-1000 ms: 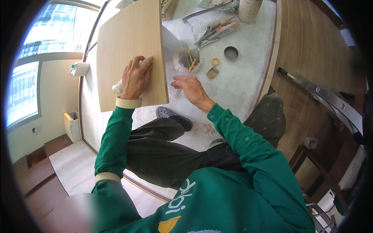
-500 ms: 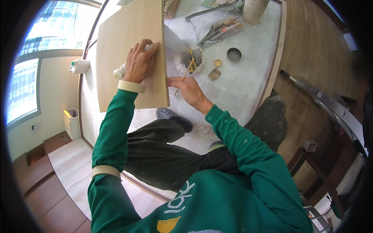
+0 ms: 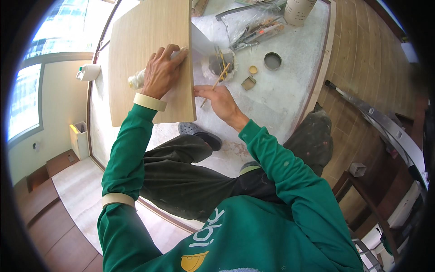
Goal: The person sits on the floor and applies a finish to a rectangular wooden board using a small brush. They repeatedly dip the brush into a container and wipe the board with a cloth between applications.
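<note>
My left hand point(image 3: 164, 72) presses on the face of a pale wood-grain board point(image 3: 136, 59), its fingers curled round a crumpled white cloth point(image 3: 136, 80) that pokes out beside the thumb side. Against the board's right edge, the fingertips of my right hand point(image 3: 223, 106) rest closed. A thin wooden stick point(image 3: 222, 75), perhaps a fine brush, slants through that hand; its end is too small to make out. One tan tape roll point(image 3: 149, 102) circles my left wrist, and another tape roll point(image 3: 118, 199) sits near the elbow.
Beyond my right hand stands a cup of tools point(image 3: 221, 63). Near it are a round dark tin point(image 3: 273, 61), a small yellow lid point(image 3: 253, 70) and a little square jar point(image 3: 248, 82). A clear bag of pens point(image 3: 258, 31) and a beige cylinder point(image 3: 299, 11) lie farther off.
The whole view has shifted slightly, so the board and hands sit a little further left. Both hands keep nearly the same places on the board.
</note>
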`<state>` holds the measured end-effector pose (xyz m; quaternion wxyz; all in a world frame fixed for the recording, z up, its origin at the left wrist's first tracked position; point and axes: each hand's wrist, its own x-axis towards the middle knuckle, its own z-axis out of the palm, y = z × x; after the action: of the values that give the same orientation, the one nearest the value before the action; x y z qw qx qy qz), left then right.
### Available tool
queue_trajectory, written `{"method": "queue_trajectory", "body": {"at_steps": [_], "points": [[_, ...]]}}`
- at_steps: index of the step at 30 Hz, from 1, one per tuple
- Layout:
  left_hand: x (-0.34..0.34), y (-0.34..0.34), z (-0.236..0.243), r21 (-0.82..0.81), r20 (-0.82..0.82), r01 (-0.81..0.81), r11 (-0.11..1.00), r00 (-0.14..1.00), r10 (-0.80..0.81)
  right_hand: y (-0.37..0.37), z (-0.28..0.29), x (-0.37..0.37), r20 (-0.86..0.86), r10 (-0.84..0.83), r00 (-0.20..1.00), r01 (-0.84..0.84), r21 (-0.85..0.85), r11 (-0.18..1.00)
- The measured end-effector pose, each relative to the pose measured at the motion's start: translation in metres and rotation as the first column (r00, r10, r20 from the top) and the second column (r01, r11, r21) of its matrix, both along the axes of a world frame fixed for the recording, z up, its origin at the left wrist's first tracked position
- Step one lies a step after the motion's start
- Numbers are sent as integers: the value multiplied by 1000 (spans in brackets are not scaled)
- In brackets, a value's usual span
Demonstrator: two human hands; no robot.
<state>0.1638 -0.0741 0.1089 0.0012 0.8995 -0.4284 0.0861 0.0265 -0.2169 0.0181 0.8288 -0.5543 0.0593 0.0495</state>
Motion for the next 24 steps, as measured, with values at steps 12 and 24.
{"method": "queue_trajectory", "body": {"at_steps": [12,24], "points": [[-30,12,2,1,-18,11,1000,1000,-11,-9,16,-2,-50,105,993,-104,31,994],[-59,21,8,31,-26,65,997,998,-64,-9,16,-1,-25,67,997,-66,49,997]]}}
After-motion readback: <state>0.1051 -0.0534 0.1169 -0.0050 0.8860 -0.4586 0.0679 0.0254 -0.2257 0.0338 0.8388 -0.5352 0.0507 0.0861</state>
